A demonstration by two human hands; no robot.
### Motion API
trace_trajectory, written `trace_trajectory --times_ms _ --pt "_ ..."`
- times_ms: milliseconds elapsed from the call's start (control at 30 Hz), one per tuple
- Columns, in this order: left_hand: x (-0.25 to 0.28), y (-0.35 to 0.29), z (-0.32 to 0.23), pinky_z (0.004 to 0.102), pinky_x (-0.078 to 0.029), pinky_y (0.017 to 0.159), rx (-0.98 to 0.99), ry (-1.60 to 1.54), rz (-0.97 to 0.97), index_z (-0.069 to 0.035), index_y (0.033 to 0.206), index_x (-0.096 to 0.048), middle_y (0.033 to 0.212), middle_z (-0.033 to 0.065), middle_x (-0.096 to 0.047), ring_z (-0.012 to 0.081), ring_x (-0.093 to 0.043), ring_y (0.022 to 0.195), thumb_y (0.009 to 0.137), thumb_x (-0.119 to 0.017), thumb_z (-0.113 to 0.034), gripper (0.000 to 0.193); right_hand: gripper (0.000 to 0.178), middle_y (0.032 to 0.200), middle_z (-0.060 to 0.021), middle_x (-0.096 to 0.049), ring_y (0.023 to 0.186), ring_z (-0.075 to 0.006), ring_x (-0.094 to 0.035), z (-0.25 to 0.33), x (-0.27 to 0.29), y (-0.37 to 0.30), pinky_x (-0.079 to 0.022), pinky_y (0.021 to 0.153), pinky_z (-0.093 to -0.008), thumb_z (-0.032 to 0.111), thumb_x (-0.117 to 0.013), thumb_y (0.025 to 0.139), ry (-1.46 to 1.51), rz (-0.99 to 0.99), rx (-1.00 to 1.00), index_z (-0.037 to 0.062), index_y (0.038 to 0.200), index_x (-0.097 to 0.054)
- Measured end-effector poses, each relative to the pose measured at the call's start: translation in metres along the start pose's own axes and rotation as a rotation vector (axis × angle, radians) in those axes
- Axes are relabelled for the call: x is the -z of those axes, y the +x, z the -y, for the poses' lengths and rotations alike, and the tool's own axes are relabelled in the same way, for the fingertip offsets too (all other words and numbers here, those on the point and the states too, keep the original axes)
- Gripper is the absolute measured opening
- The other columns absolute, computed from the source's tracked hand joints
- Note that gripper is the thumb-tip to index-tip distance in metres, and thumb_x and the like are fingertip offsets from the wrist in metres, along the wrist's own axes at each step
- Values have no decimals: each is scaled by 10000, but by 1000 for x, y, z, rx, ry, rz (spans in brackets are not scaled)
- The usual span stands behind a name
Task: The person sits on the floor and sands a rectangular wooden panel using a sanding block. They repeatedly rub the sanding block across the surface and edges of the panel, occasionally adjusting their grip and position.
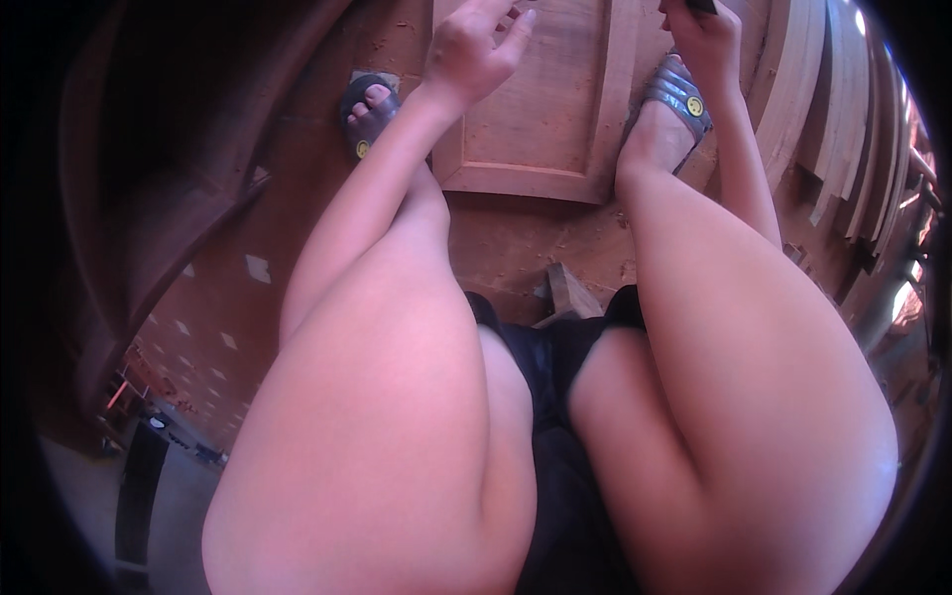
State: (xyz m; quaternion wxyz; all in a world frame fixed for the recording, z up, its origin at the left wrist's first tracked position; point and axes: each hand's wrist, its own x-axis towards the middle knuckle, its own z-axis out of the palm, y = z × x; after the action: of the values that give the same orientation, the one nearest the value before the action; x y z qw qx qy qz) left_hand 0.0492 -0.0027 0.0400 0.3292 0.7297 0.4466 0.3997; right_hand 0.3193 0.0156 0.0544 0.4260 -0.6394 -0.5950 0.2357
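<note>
Above the left side of a wooden panel (pixel 535 99) in a raised frame, my left hand (pixel 481 45) is held with its thumb stretched out and apart from the fingers. Nothing shows in it, and its fingertips come close to the picture's upper edge. My right hand (pixel 706 40) is at the panel's upper right, above my right foot. Its fingers are closed around a small black object (pixel 702 5), which the upper edge cuts off, so its kind does not show. The panel lies on the floor between my sandalled feet.
Long wooden boards (pixel 843 109) stand side by side at the right. Dark carved or curved wood (pixel 109 188) rises along the left. A wood piece (pixel 572 295) lies near my seat. Shavings dot the reddish floor (pixel 496 233). A sandal (pixel 679 94) borders the panel's right side.
</note>
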Motion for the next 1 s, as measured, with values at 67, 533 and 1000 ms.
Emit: trace_trajectory --times_ms 67,533,1000 --pt "-1 -2 -1 323 -597 743 4 -7 6 -32 1261 -667 1133 142 -737 230 -735 890 952 -663 -56 310 255 694 -27 -677 590 -89 -596 -6 -18 11 -460 517 -286 240 -722 986 -39 28 409 7 882 -737" --pt "10 -3 7 298 -573 713 60 -35 -65 -29 1221 -687 1109 127 -753 208 -733 851 933 -605 16 303 617 923 -75 -639 774 -290 -670 2 0 -78 -560 688 -389 76 -778 607 -168 735 819 65 1214 -667" --pt "0 -5 14 293 -570 729 50 -56 -42 -21 1239 -685 1094 113 -761 193 -727 874 943 -606 -10 306 628 859 -50 -604 752 -194 -695 -13 -22 -73 -554 615 -331 101 -680 760 -566 575 874 27 1371 -552"
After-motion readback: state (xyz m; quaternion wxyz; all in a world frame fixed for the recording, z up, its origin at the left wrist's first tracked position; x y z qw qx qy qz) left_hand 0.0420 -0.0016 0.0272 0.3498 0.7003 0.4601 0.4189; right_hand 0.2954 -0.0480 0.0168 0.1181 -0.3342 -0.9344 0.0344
